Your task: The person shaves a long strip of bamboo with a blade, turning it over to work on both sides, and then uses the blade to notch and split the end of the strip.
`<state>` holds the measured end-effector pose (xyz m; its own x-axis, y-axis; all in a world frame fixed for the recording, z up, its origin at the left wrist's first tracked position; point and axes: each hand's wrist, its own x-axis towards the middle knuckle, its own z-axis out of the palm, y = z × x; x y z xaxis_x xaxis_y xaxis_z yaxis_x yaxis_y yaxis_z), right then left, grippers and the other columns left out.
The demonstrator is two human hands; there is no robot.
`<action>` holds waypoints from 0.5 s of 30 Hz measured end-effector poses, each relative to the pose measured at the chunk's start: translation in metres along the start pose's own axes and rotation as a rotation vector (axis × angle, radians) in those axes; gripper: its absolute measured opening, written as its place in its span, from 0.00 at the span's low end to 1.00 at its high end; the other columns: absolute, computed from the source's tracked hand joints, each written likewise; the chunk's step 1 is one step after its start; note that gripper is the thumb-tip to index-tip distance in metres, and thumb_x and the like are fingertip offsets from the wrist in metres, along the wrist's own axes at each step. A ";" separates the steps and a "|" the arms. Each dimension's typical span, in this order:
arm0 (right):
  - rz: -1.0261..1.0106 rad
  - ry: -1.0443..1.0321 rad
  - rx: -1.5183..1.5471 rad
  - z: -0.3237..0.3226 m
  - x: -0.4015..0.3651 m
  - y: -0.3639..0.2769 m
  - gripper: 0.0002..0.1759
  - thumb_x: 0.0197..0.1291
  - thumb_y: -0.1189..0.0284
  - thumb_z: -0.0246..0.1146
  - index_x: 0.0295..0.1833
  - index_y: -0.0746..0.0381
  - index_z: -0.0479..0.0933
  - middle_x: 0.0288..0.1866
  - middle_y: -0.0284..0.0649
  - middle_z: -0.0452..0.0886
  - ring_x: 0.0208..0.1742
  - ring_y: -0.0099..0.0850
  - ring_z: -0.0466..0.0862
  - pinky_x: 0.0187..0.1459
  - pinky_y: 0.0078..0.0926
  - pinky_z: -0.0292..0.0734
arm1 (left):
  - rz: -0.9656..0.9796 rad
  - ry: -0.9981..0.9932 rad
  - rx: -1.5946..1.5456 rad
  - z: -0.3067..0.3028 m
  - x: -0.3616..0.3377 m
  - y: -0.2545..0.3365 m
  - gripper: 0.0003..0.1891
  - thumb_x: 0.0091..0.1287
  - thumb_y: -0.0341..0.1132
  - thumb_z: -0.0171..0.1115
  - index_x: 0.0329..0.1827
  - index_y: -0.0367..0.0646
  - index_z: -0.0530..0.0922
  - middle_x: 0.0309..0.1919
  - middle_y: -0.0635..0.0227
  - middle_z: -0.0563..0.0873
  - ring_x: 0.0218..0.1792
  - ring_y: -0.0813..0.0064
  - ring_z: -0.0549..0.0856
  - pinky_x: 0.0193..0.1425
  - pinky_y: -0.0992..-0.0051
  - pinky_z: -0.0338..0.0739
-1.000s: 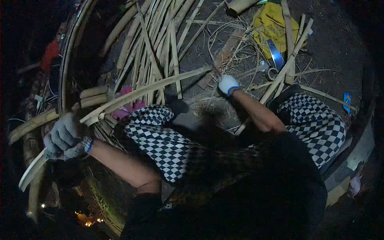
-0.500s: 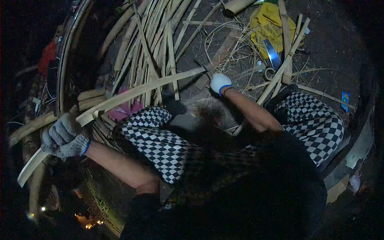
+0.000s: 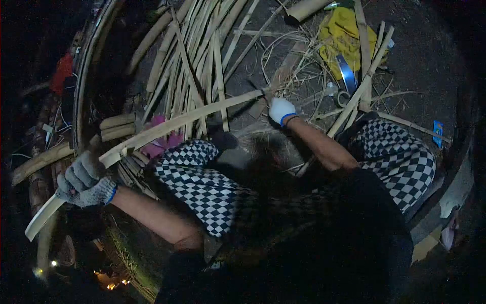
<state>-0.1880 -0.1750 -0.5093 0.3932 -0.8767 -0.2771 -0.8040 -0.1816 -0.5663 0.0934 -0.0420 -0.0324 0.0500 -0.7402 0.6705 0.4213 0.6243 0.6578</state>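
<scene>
My left hand (image 3: pixel 83 182), in a grey knit glove, is closed around a long bamboo strip (image 3: pixel 174 118) near its lower left end. The strip slants up to the right across my left leg, with a node partway along. At its far end my right hand (image 3: pixel 281 110), in a white glove with a blue cuff, is closed on a dark, thin, knife-like tool (image 3: pixel 254 86) that meets the strip's tip. The tool's handle is hidden in the glove, and poor light blurs its shape.
Several bamboo strips (image 3: pixel 202 61) lie piled ahead. Curly shavings (image 3: pixel 288 81) cover the ground by my right hand. Beyond them a hand saw (image 3: pixel 347 73) rests on a yellow cloth (image 3: pixel 344 33), near a tape roll (image 3: pixel 343 98). Bamboo poles (image 3: pixel 40 162) lie at the left.
The right hand and tool have shifted slightly right and down with the strip's far end. The left hand keeps its hold, moving very little.
</scene>
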 end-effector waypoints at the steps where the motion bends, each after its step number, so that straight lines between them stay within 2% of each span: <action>1: -0.025 0.066 0.056 -0.012 -0.011 -0.025 0.15 0.58 0.66 0.54 0.41 0.65 0.79 0.33 0.57 0.82 0.35 0.54 0.83 0.40 0.50 0.79 | -0.007 0.003 0.003 -0.001 0.002 0.000 0.18 0.70 0.49 0.46 0.21 0.57 0.65 0.08 0.84 0.57 0.08 0.84 0.51 0.17 0.79 0.50; 2: -0.059 0.142 0.106 -0.019 -0.009 -0.036 0.14 0.58 0.67 0.54 0.40 0.65 0.79 0.33 0.57 0.82 0.35 0.54 0.83 0.40 0.49 0.79 | 0.000 0.001 0.007 -0.004 0.004 -0.002 0.18 0.70 0.50 0.45 0.21 0.57 0.65 0.08 0.85 0.57 0.08 0.84 0.50 0.17 0.80 0.50; 3: -0.078 0.112 0.118 -0.016 -0.008 -0.037 0.13 0.58 0.68 0.53 0.38 0.64 0.79 0.33 0.55 0.83 0.35 0.53 0.84 0.40 0.50 0.78 | -0.017 0.015 -0.009 -0.004 0.006 -0.002 0.18 0.71 0.51 0.44 0.21 0.58 0.63 0.08 0.85 0.56 0.08 0.84 0.50 0.17 0.79 0.49; 6: -0.006 0.089 0.089 0.027 0.000 0.025 0.13 0.58 0.67 0.54 0.38 0.65 0.79 0.33 0.56 0.83 0.37 0.53 0.84 0.41 0.51 0.78 | -0.044 0.001 0.013 0.000 0.007 -0.002 0.18 0.71 0.51 0.43 0.21 0.58 0.62 0.09 0.85 0.54 0.09 0.84 0.50 0.17 0.79 0.49; 8: 0.077 0.036 -0.043 0.007 -0.002 0.055 0.15 0.58 0.66 0.54 0.40 0.65 0.80 0.35 0.56 0.83 0.39 0.53 0.84 0.42 0.50 0.78 | -0.027 -0.010 0.072 0.001 0.001 0.002 0.19 0.71 0.49 0.43 0.20 0.58 0.60 0.10 0.85 0.55 0.10 0.84 0.51 0.18 0.79 0.50; 10: 0.068 0.037 -0.017 0.003 0.008 0.053 0.16 0.57 0.65 0.54 0.40 0.65 0.80 0.35 0.56 0.83 0.39 0.53 0.84 0.42 0.50 0.78 | -0.057 0.034 0.074 0.001 0.003 0.003 0.18 0.72 0.48 0.43 0.21 0.58 0.61 0.11 0.84 0.57 0.11 0.84 0.53 0.19 0.79 0.54; 11: 0.064 0.011 0.008 0.001 0.006 0.047 0.17 0.57 0.64 0.54 0.41 0.65 0.80 0.36 0.57 0.83 0.40 0.53 0.84 0.43 0.49 0.78 | -0.040 0.055 0.153 -0.003 0.005 0.007 0.15 0.71 0.46 0.45 0.23 0.57 0.62 0.12 0.82 0.60 0.11 0.84 0.56 0.20 0.80 0.59; 12: 0.060 0.011 0.006 0.003 0.007 0.037 0.17 0.57 0.64 0.54 0.41 0.65 0.80 0.36 0.57 0.83 0.40 0.53 0.84 0.43 0.49 0.78 | -0.036 0.056 0.155 -0.008 0.003 0.010 0.15 0.71 0.46 0.45 0.23 0.57 0.62 0.12 0.82 0.60 0.11 0.84 0.56 0.20 0.80 0.59; 14: 0.023 -0.132 -0.002 0.000 0.014 0.000 0.19 0.56 0.64 0.55 0.42 0.67 0.82 0.42 0.57 0.83 0.45 0.51 0.84 0.50 0.46 0.79 | -0.016 0.192 0.232 -0.004 0.003 0.007 0.14 0.71 0.44 0.48 0.24 0.56 0.64 0.13 0.80 0.60 0.12 0.84 0.58 0.20 0.80 0.62; 15: -0.071 -0.112 -0.026 0.009 0.020 -0.009 0.19 0.57 0.64 0.54 0.39 0.68 0.82 0.40 0.57 0.83 0.44 0.52 0.84 0.48 0.47 0.78 | 0.010 0.279 0.272 -0.001 0.002 0.006 0.16 0.70 0.46 0.49 0.24 0.55 0.64 0.13 0.80 0.61 0.12 0.83 0.58 0.18 0.80 0.61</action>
<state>-0.1686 -0.1872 -0.5165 0.4959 -0.8060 -0.3232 -0.7830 -0.2540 -0.5678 0.0969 -0.0402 -0.0273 0.3128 -0.7500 0.5828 0.1656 0.6473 0.7441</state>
